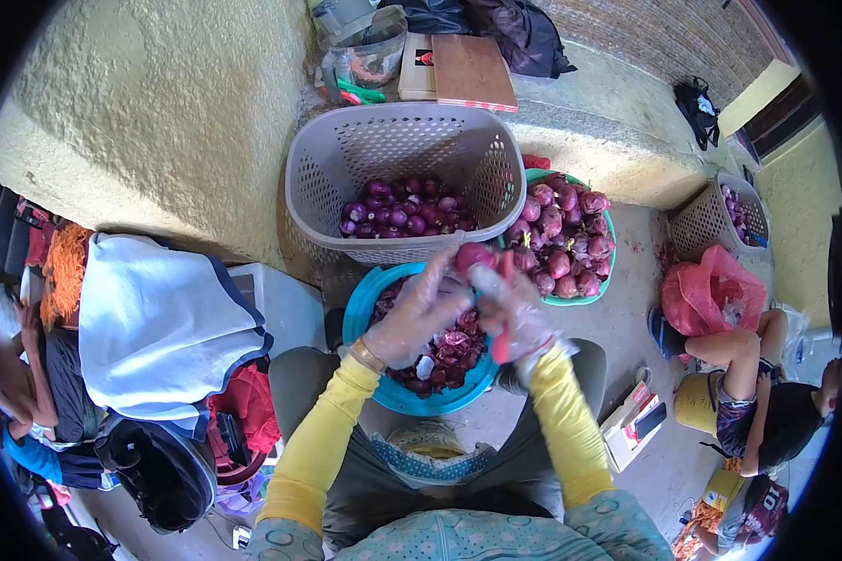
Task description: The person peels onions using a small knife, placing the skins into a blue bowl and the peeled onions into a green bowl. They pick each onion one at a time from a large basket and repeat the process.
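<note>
Both my hands, in clear gloves, are raised over a blue basin (354, 323) of red onion skins (451, 360). My left hand (421, 313) has its fingers closed around a red onion (474, 257). My right hand (517, 313) is wrapped round a red-handled knife (501, 346), its fingers against the onion; the blade cannot be made out. Beyond the basin, a grey perforated basket (402, 245) holds peeled purple onions (407, 208). To its right, unpeeled red onions (561, 229) fill a green basin (611, 257).
A white cloth (164, 323) covers something at left, beside a black bag (154, 472). At right are a red sack (706, 294), another basket (697, 224), a box with a phone (638, 425) and a seated person (776, 421). Another person (23, 374) sits far left.
</note>
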{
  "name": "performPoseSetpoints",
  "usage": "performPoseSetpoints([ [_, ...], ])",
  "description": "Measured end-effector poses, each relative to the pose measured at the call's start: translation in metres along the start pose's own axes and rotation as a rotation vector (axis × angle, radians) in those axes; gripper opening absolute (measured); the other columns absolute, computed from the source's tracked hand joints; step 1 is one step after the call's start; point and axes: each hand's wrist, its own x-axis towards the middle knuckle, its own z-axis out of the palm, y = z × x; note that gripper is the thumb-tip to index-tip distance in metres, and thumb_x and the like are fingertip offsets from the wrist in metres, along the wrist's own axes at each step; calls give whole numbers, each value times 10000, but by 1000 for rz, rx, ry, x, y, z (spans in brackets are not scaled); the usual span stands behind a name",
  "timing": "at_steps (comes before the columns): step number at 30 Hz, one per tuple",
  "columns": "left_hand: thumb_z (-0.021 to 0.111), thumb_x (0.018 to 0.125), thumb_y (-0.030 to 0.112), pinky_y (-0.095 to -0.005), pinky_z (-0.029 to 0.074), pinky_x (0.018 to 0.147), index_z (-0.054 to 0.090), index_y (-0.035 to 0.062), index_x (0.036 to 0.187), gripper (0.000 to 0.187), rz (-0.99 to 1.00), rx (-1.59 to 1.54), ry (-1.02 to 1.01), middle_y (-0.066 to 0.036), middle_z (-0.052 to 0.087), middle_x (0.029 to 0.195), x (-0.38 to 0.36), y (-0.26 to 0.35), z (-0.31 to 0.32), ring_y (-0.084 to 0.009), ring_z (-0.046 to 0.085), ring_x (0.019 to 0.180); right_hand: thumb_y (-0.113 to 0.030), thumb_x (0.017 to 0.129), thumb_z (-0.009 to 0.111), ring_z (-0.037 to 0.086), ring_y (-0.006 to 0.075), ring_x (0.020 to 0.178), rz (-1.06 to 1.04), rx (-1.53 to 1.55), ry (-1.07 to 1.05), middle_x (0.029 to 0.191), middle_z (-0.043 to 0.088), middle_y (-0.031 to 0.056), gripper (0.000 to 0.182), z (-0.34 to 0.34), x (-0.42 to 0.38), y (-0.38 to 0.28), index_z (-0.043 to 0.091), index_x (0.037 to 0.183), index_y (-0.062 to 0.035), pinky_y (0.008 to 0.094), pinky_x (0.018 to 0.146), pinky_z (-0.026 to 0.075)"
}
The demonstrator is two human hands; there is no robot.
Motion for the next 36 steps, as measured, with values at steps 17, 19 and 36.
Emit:
performPoseSetpoints([
  [17, 692, 938, 193, -406, 377, 1123, 357, -8, 1478, 667, 62, 502, 209, -209, 509, 1360, -9, -1, -35, -322, 518, 1259, -474, 1036, 555, 495, 83, 613, 47, 106, 3, 1096, 600, 82, 575, -2, 14, 35, 468, 1377, -19, 296, 601, 554],
  [19, 693, 939, 199, -404, 370, 1132, 352, -12, 1480, 673, 79, 566, 253, -206, 504, 1358, -8, 1, -36, -322, 513, 1256, -426, 1043, 561, 538, 108, 663, 77, 113, 29, 1172, 594, 101, 567, -13, 23, 48, 439, 1406, -8, 334, 665, 584],
  [36, 672, 898, 165, -448, 427, 1070, 467, -21, 1355, 534, 345, 753, 545, -247, 564, 1352, -6, 12, -45, -394, 568, 1214, -139, 1066, 488, 523, 102, 761, -63, 69, -213, 1070, 567, 36, 446, 8, -4, 59, 381, 1484, -24, 246, 657, 474],
])
